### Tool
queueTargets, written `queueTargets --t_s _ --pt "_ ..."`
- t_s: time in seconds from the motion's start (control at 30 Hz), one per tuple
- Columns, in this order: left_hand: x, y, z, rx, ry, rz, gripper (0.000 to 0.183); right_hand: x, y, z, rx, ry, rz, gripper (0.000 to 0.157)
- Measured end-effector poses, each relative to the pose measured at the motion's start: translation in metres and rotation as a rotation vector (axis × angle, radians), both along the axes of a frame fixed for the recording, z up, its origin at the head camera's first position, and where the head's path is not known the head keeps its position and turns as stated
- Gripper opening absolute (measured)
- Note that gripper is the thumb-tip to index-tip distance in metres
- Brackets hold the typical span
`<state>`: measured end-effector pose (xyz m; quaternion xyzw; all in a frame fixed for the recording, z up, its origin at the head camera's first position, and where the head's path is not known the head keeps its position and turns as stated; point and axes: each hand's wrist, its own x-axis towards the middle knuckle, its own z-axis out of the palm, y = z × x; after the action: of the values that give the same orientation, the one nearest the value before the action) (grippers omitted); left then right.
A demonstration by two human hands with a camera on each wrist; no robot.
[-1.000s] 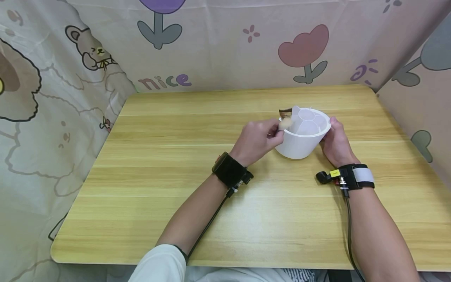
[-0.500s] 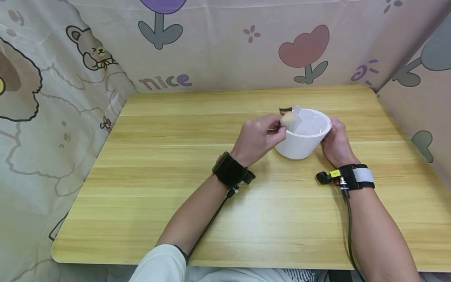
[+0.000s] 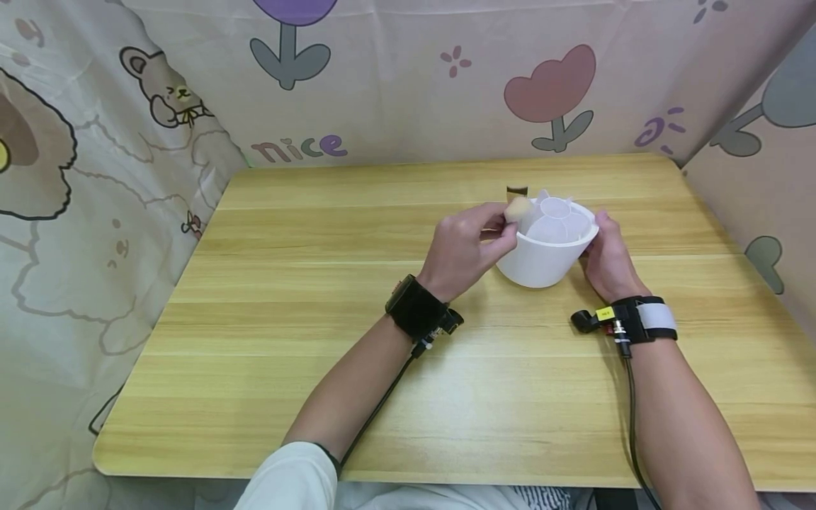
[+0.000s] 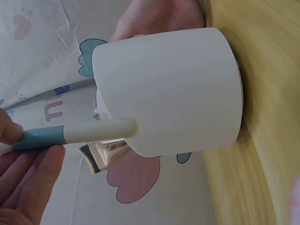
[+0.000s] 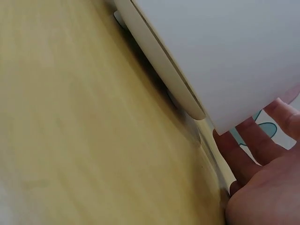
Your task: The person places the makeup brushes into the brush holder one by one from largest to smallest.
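Observation:
My left hand pinches a makeup brush with a blue and cream handle, at the left rim of a white brush holder. Its pale tip shows above the fingers in the head view. In the left wrist view the rounded cream handle end overlaps the holder's outer wall. The holder has a slanted rim and a clear divider inside. A second brush, with dark bristles and a gold ferrule, sticks out of it. My right hand holds the holder's right side, fingers against its white wall.
The holder stands on a wooden table, towards the far right. Behind the table hangs a printed curtain, with another curtain on the left. Black cables run from both wrist cameras along the forearms.
The pale-tipped brush in my left hand has shifted slightly upward. The dark-bristled brush stands a little higher above the rim. My right hand stays on the holder.

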<state>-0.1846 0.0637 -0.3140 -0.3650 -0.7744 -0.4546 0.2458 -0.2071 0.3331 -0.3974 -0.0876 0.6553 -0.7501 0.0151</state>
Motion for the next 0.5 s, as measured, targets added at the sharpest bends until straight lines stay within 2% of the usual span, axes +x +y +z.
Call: queueTargets --t_s 0.27,0.5 --pt "-0.0007 0.0020 -0.0026 0.050 0.062 -0.005 0.018 -0.0015 0.0035 -0.0038 -0.024 -0.016 0.037 0.061" --pt "0.0005 0.0041 -0.0019 0.069 0.092 -0.012 0.022 -0.0016 0.0024 -0.0034 -0.024 -0.016 0.029 0.064"
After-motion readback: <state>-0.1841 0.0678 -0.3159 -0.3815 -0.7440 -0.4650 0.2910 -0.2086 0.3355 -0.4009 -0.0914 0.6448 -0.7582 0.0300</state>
